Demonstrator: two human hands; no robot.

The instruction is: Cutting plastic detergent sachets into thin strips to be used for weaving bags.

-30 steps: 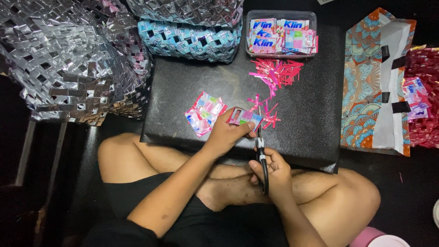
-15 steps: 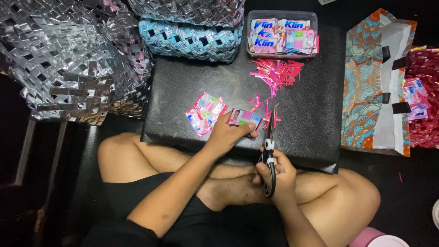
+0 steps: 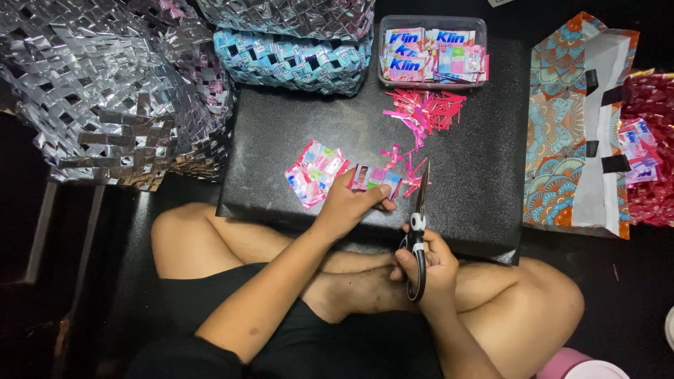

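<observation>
Under left hand, sachet, scissors beside

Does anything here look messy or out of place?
Only the pink offcuts: thin strips lie scattered on the black board below the clear tray, with a few more by the scissors. The sachets beside the left hand are loosely fanned. Nothing looks damaged.

Silver woven baskets, patterned bag
</observation>
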